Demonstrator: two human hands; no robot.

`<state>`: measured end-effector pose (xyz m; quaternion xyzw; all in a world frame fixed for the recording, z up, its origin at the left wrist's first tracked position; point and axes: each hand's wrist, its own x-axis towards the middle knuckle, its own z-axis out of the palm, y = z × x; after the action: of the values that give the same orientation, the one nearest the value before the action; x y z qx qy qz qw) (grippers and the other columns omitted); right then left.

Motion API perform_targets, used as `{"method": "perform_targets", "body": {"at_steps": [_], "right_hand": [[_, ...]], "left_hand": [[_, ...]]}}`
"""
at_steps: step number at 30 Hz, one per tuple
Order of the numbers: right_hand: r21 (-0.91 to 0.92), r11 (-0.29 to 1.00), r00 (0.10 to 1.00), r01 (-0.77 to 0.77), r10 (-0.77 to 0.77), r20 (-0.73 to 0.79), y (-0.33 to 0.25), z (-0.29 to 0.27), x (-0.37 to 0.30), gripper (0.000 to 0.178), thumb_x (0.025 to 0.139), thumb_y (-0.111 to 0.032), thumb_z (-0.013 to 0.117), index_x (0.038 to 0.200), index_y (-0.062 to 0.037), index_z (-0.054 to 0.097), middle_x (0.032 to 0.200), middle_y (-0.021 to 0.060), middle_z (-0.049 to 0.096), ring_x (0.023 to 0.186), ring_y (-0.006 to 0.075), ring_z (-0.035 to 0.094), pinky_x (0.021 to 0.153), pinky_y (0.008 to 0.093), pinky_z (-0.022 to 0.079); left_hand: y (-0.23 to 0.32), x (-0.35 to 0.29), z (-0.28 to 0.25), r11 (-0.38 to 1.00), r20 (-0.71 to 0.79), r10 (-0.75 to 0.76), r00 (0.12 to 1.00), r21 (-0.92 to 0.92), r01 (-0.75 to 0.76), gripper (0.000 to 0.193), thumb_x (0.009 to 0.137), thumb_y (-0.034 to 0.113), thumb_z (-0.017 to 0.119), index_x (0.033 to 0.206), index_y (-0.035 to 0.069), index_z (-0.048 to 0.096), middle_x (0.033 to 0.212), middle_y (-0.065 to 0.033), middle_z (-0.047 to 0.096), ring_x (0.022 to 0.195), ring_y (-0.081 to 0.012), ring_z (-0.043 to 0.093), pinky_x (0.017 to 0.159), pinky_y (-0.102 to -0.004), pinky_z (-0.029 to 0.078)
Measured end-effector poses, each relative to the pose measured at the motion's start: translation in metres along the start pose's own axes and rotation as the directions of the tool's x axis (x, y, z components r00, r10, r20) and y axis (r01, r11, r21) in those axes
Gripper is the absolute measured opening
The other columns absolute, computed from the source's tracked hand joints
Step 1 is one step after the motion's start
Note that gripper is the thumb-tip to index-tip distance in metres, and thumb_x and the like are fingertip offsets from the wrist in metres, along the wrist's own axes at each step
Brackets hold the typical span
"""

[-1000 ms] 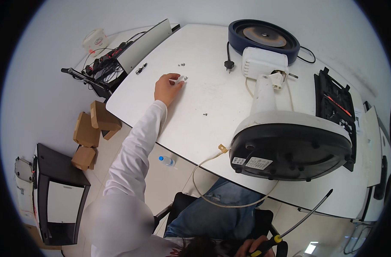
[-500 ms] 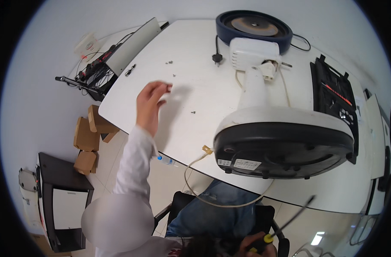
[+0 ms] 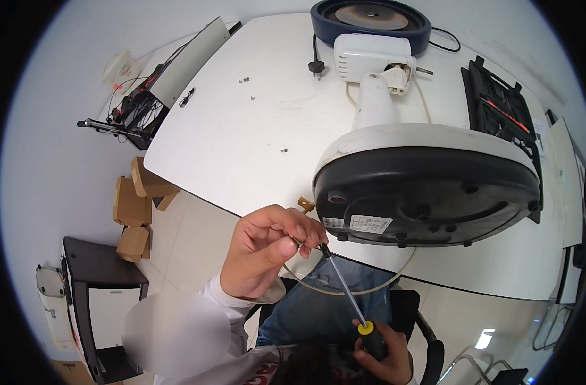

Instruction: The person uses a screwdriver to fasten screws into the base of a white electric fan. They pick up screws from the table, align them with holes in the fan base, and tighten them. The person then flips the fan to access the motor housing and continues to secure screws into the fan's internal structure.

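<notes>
My left hand (image 3: 264,250) is closed in a pinch on a small metal screw (image 3: 295,241), mostly hidden by the fingertips. Right beside those fingers is the tip of a screwdriver (image 3: 345,289), slanting up from the lower right. My right hand (image 3: 389,359) is wrapped round its black handle with a yellow collar. Beyond both hands a white fan stand (image 3: 376,109) lies on its side on the white table (image 3: 216,141), its black base underside (image 3: 427,199) facing me. A bare motor shaft sticks out of its white motor housing (image 3: 373,58).
Several loose screws (image 3: 284,150) lie on the table left of the stand. At the back are a round dark-blue part (image 3: 370,29) and a black plug (image 3: 316,67). An open black tool case (image 3: 498,109) sits at the right. A pale cord (image 3: 376,290) hangs below the table edge.
My left hand has come from over the table back toward me, to the screwdriver tip. The screwdriver has swung to point up and left. The view has shifted slightly.
</notes>
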<state>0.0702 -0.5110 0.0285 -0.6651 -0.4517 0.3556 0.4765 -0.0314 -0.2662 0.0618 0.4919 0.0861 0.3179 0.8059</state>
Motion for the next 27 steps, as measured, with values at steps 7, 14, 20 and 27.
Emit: {"method": "perform_targets", "body": {"at_steps": [7,14,20,27], "right_hand": [[-0.041,0.999,1.0,-0.023,0.024,0.015,0.006,0.0,-0.006,0.054,0.075,-0.016,0.072,0.121,-0.0026,0.048,0.101,0.0154,0.059,0.084,0.0296,0.055,0.073,0.0364,0.043],[0.043,0.998,0.999,0.044,-0.043,-0.029,0.007,0.004,-0.001,0.051,0.075,-0.013,0.072,0.119,-0.0012,0.049,0.097,0.0175,0.06,0.08,0.0304,0.057,0.068,0.0348,0.044],[0.15,0.987,0.998,0.066,-0.064,-0.017,0.01,0.007,0.0,0.05,0.076,-0.013,0.071,0.119,-0.0004,0.048,0.089,0.0173,0.061,0.071,0.0281,0.058,0.06,0.032,0.042],[0.031,0.987,0.986,0.155,-0.153,-0.063,0.004,0.006,0.005,0.049,0.076,-0.012,0.07,0.119,-0.0016,0.049,0.083,0.0152,0.06,0.062,0.0264,0.055,0.055,0.0315,0.041]], "left_hand": [[-0.001,-0.001,0.001,0.998,-0.042,-0.056,0.998,0.03,0.058,0.016,0.082,0.018,0.063,0.088,0.006,0.055,0.086,-0.0086,0.059,0.087,-0.0198,0.057,0.069,-0.0267,0.045],[0.0,-0.003,0.009,0.988,-0.084,-0.131,0.988,0.07,0.137,0.022,0.08,0.025,0.065,0.084,0.007,0.053,0.077,-0.0067,0.056,0.08,-0.0224,0.057,0.06,-0.0266,0.044],[-0.003,-0.006,0.0,0.991,-0.008,-0.137,0.991,-0.009,0.137,0.019,0.084,0.023,0.061,0.089,0.006,0.053,0.082,-0.0089,0.06,0.083,-0.0197,0.061,0.059,-0.0229,0.045],[-0.001,-0.006,0.001,0.98,0.012,-0.171,0.985,-0.102,0.171,0.019,0.086,0.024,0.059,0.088,0.006,0.052,0.08,-0.0091,0.06,0.078,-0.0222,0.063,0.057,-0.0224,0.048]]}}
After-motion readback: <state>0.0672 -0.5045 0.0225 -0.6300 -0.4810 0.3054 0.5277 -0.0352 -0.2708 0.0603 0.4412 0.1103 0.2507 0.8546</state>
